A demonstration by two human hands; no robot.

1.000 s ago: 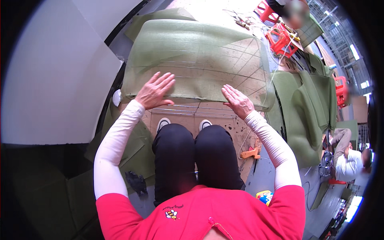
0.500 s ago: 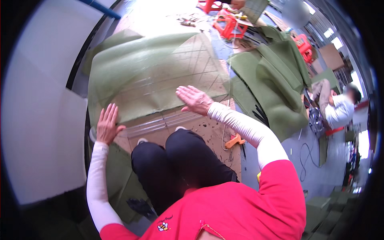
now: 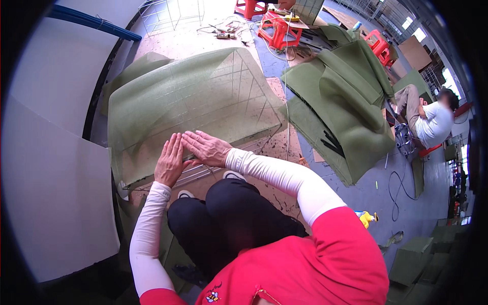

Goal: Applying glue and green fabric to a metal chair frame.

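Note:
A sheer green mesh sheet [image 3: 168, 96] drapes over a wire frame [image 3: 247, 86], whose rods show through it. At the middle of the sheet's near edge, my left hand [image 3: 171, 161] and my right hand [image 3: 208, 149] lie side by side. Both have their fingers stretched out flat, with the fingertips close together and the thumbs meeting. The palms face down at the mesh edge; how firmly they press cannot be seen. Below them, bare rods of the frame run above my shoes [image 3: 233, 175].
Folded green sheets [image 3: 345, 101] lie to the right with black strips [image 3: 331, 142]. A red stool [image 3: 279, 31] stands beyond, a white wall [image 3: 56, 178] at left. A seated person [image 3: 432, 119] is at far right. A dark cable [image 3: 395, 195] crosses the grey floor.
My hands have come together from far apart: the left moved right, the right moved left and down to the mesh edge. My right forearm now covers most of the orange glue gun.

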